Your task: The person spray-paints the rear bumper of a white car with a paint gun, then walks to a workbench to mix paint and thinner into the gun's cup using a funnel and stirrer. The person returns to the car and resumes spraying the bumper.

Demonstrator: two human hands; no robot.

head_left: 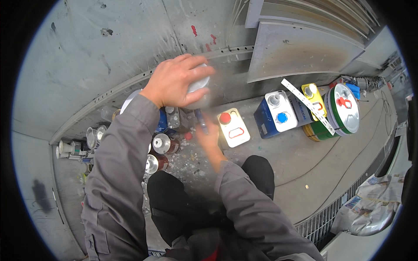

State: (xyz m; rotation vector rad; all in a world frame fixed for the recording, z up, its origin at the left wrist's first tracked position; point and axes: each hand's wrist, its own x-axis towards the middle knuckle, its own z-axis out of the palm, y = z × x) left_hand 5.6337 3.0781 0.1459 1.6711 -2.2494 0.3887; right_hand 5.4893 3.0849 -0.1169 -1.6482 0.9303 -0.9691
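My left hand (179, 78) grips a pale, round-topped container (198, 83) from above, its fingers spread around the top. Lower and to the right, my right hand (209, 133) is blurred, with a thin dark bluish object (201, 121) at its fingers; its kind is unclear. Just right of that hand stands a metal can (237, 135) with a red cap and a red-edged handle. A small red cap (188, 136) lies on the paint-spotted floor left of the right hand. Metal-topped cans (161, 143) stand below my left forearm.
Farther right are a blue metal can (266, 120), a yellow-topped can (313, 98) with a white perforated strip (302, 101) across it, and a green-and-white drum (347, 111). Cups and small containers (67, 148) stand at left. A cable (313, 163) and floor grating (315, 228) are at right.
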